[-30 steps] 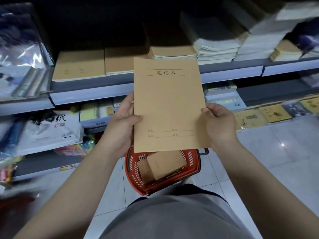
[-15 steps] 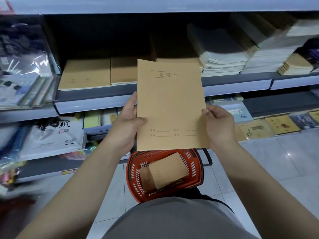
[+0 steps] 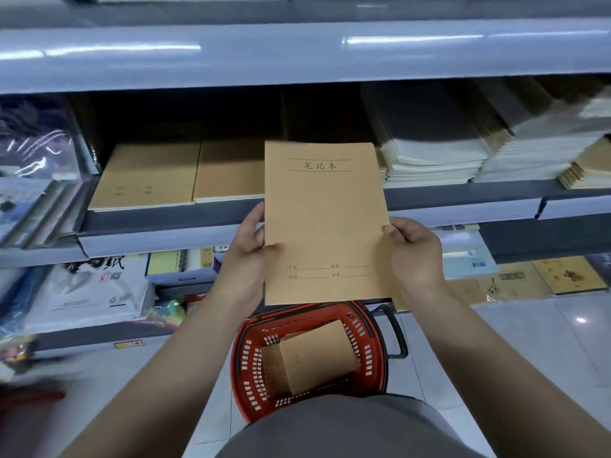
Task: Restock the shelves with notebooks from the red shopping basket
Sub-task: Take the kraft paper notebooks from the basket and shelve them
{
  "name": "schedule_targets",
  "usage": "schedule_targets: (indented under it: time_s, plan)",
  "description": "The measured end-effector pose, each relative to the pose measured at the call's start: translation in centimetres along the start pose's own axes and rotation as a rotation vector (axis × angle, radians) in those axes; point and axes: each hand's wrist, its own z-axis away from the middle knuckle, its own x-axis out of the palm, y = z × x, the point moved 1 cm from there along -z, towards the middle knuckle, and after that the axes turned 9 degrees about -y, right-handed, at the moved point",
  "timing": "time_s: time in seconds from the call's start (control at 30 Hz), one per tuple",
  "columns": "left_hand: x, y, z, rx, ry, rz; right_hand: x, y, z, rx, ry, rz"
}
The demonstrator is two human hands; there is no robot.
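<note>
I hold a brown kraft-paper notebook (image 3: 325, 223) upright in front of the shelf, its printed cover facing me. My left hand (image 3: 247, 259) grips its left edge, thumb on the cover. My right hand (image 3: 415, 254) grips its right edge. Below it, on the floor, stands the red shopping basket (image 3: 243, 355) with more brown notebooks (image 3: 315, 353) lying inside. On the grey shelf (image 3: 158, 218) behind lie two flat stacks of similar brown notebooks (image 3: 147, 175), to the left of the held one.
Tall stacks of white-edged notebooks (image 3: 436, 160) fill the shelf to the right. Plastic-wrapped packs (image 3: 36, 180) lean at the left. Lower shelves hold a white paper pack (image 3: 89, 289) and small booklets (image 3: 567, 276). A shelf board (image 3: 297, 54) overhangs above. Tiled floor lies at the right.
The view has tilted upward, showing more of the upper shelf board. Both hands keep the same grip on the notebook, which sits lower in the picture.
</note>
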Motion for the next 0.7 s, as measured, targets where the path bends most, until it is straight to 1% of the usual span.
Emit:
schedule_targets:
  time_s: [0.17,0.37,0.5,0.63,0.7]
  plan:
    - [0.5,-0.2,-3.3,-0.033,0.117,0.051,-0.3,-0.5,-3.4,0.036,-0.026,-0.034]
    - [1.4,-0.2,-6.6,-0.097,0.267,0.118,-0.8,-0.4,-6.4,0.056,-0.124,-0.036]
    - [1.6,-0.4,-8.1,-0.135,0.329,0.119,-1.1,-0.5,-7.8,-0.006,-0.159,0.034]
    - [2.4,0.1,-9.7,-0.126,0.373,0.159,-1.6,-0.3,-8.3,-0.072,-0.171,0.188]
    - [2.6,0.3,-10.4,-0.125,0.383,0.185,-2.0,-0.1,-8.1,-0.084,-0.206,0.29]
